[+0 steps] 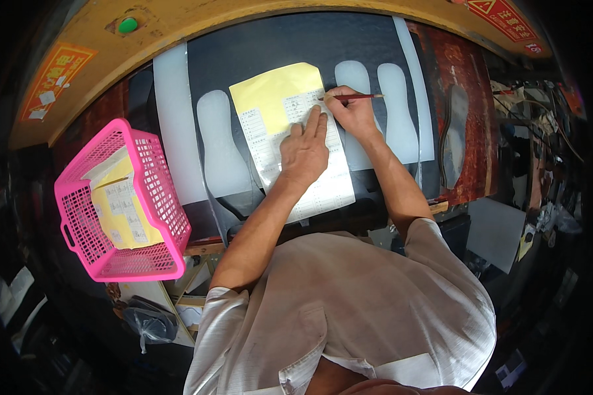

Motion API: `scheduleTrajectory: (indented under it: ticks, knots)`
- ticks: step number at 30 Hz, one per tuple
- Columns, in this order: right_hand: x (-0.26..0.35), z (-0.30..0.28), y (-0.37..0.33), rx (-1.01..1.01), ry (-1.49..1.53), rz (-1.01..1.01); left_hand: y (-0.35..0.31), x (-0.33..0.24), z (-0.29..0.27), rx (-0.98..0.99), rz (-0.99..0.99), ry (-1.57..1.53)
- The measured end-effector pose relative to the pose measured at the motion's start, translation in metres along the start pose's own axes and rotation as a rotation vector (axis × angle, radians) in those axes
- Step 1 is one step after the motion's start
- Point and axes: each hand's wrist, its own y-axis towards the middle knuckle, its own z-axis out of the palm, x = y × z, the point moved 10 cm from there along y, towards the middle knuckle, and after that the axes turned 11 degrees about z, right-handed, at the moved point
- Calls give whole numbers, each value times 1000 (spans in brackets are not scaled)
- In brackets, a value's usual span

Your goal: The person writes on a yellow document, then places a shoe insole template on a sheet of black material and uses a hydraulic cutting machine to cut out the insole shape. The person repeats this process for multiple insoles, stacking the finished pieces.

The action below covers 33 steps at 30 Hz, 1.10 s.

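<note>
A printed paper form point(339, 174), yellow over much of its upper part and white below, lies at a slant before me. My left hand point(304, 148) rests flat on it, fingers stretched toward the upper right. In my right hand point(354, 112) is a slim dark-red pen point(356, 97), its point at the form's upper right edge. Too small to make out is any fresh mark there. Beneath the paper spreads a dark sheet point(263, 43) with pale sole-shaped areas point(221, 135) showing on both sides of the form.
At the left stands a pink plastic basket point(128, 135) with yellow printed papers point(115, 204) inside. A sole-shaped cutting die point(453, 138) lies on the worn red surface point(478, 118) at right. A yellow machine frame point(197, 21) with a green button point(128, 26) arches across the far side.
</note>
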Motion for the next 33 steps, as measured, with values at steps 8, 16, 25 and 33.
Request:
scheduleTrajectory:
  ticks: [8,16,25,33]
  knots:
    - [-4,-2,1,-20,72,26,0,-2,-3,-19,38,30]
    - [12,-10,-14,-55,66,-16,-1,-1,-2,-16,5,12]
    - [-5,3,-13,4,1,-6,-3,-1,-4,-55,30,25]
    - [-1,5,-13,-7,-95,-5,-2,-2,-4,-41,19,14]
